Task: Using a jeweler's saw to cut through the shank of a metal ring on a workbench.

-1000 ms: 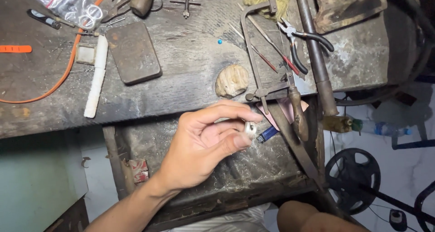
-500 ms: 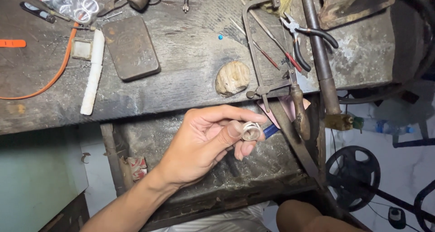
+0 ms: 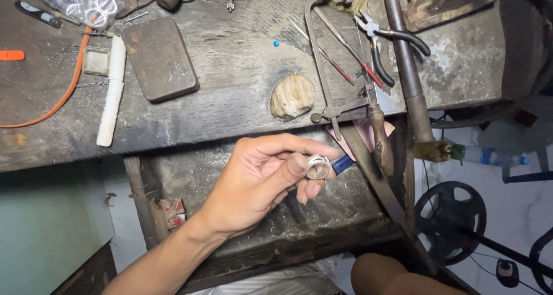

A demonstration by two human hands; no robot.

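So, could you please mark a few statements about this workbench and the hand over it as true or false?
1. The left hand pinches a silver ring in its fingers. True.
2. The ring lies flat on the bench. False: it is held up over the drawer below the bench.
3. A saw frame lies on the bench beside the pliers. True.
4. The white stick lies right of the pliers. False: it lies far to the left, by the dark metal block.
5. The right hand also grips the ring. False: no right hand is in view.
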